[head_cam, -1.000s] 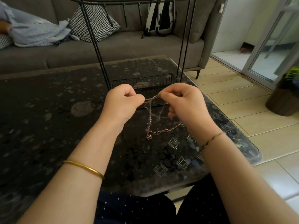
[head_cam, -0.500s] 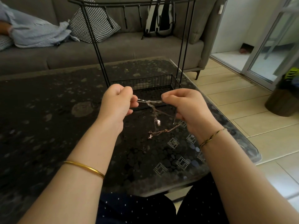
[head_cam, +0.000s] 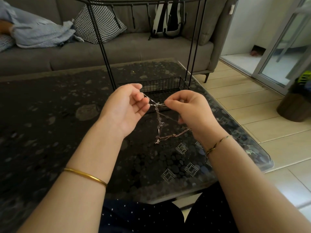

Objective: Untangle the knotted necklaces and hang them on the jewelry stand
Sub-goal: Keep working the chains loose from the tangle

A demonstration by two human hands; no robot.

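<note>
My two hands hold a tangle of necklaces (head_cam: 158, 121) above the dark table (head_cam: 50, 115). Palm turned up, my left hand (head_cam: 124, 106) pinches a silver strand at its fingertips. My right hand (head_cam: 191, 108) pinches the same strand near the knot, and more chain runs under its palm. A twisted silver bunch hangs down from the knot. A rose-gold chain (head_cam: 170, 136) trails from it onto the tabletop. The black wire jewelry stand (head_cam: 191, 47) rises just behind my hands, with a basket base (head_cam: 165, 84) and hooks along its top bar.
A grey sofa (head_cam: 117, 47) with a checked cushion (head_cam: 101, 22), blue clothing (head_cam: 40, 32) and a backpack (head_cam: 168, 17) runs behind the table. The table's rounded glass corner (head_cam: 262, 158) lies at the right, beside tiled floor. A dark basket (head_cam: 296, 105) stands by the glass door.
My left hand has turned palm-up and opened somewhat. The hands have drawn slightly apart and the silver strand now stretches between them, with the hanging bunch lower.
</note>
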